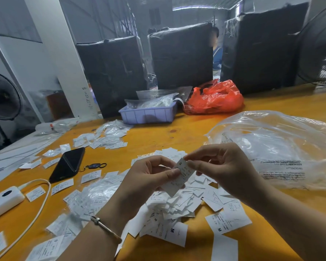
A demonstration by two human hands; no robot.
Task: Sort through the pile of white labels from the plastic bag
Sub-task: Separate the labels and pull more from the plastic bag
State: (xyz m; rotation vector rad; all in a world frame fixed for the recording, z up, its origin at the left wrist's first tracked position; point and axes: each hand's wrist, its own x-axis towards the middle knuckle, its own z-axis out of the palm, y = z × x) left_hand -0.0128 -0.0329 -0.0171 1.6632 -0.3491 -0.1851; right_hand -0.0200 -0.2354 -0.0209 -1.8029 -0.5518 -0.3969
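Both forearms are reaching in over the near edge of the tabletop (177, 127). Left hand (149, 178) and right hand (220, 166) are each pinching one white label (181, 176) marked S, holding it above the pile of white labels (179, 202) lying mid-table toward the near edge. A clear plastic bag (282, 147) is lying just right of the pile. Left of it a black phone (68, 164) is resting, and a lavender tray (149, 113) and red bag (215, 98) are sitting toward the far edge.

Left hand (149, 178) raised, fingers curled, thumb pinching, bangle on wrist, right hand (220, 166) opposite, thumb and forefinger pinching, forearms converging
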